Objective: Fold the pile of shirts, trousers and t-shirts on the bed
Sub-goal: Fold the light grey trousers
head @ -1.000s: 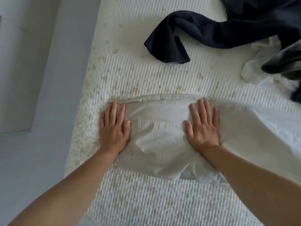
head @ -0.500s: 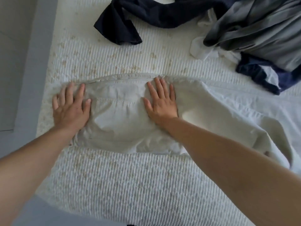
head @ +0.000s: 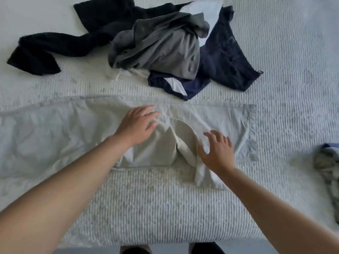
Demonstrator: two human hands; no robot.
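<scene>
Pale beige trousers [head: 55,131] lie flat across the bed, legs stretched to the right, hem near the right side. My left hand [head: 136,123] rests flat on the cloth near the middle, fingers straight. My right hand [head: 217,151] hovers or lightly touches the leg lower right, fingers spread. A fold of cloth bulges between the two hands. Behind the trousers sits the pile: a grey garment [head: 161,50], a navy garment [head: 227,59] and a black one [head: 42,50].
The white ribbed bed cover [head: 165,208] spreads around everything; its near edge runs along the bottom. A crumpled patterned garment [head: 328,167] lies at the right edge. My feet show below the bed edge.
The view has swung right along the trousers. Both hands have slid rightward from the waist end to the legs, and the right hand has lifted with spread fingers.
</scene>
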